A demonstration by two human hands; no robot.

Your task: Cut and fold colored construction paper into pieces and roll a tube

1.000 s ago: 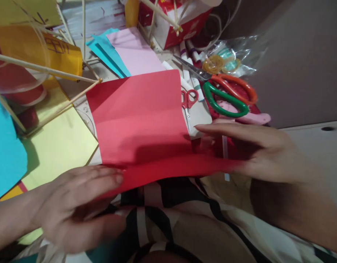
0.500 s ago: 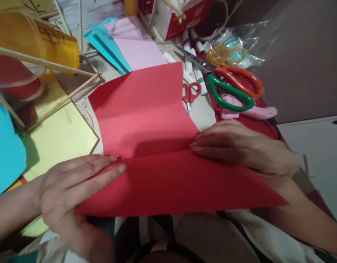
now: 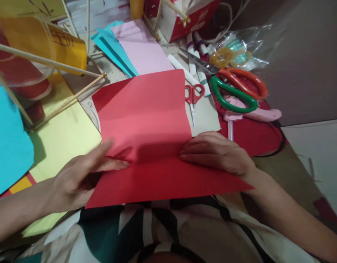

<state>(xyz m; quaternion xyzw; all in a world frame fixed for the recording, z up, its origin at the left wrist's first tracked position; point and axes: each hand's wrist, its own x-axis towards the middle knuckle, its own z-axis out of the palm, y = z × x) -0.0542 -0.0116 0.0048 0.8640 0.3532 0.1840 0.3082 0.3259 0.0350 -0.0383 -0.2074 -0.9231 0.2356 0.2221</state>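
Observation:
A red sheet of paper [image 3: 146, 117] lies in front of me, its near part folded up and over into a flap [image 3: 163, 180]. My left hand [image 3: 83, 171] rests at the sheet's left edge, fingers stretched along the flap's upper edge. My right hand [image 3: 215, 151] lies flat at the right edge, fingertips pressing on the same fold line. Neither hand grips anything.
Yellow paper [image 3: 64, 135] and blue paper [image 3: 6, 138] lie left. Pink paper [image 3: 141, 47] and teal paper [image 3: 113, 51] lie behind. Small red scissors [image 3: 193, 96], large green-and-orange scissors [image 3: 234, 89], markers [image 3: 197, 69], wooden sticks [image 3: 48, 62], a red box [image 3: 185, 18] and a plastic bag [image 3: 234, 51] crowd the table.
The near flap has been brought up over the sheet. Both hands slid inward along its upper edge, and the left fingers have spread and lifted slightly.

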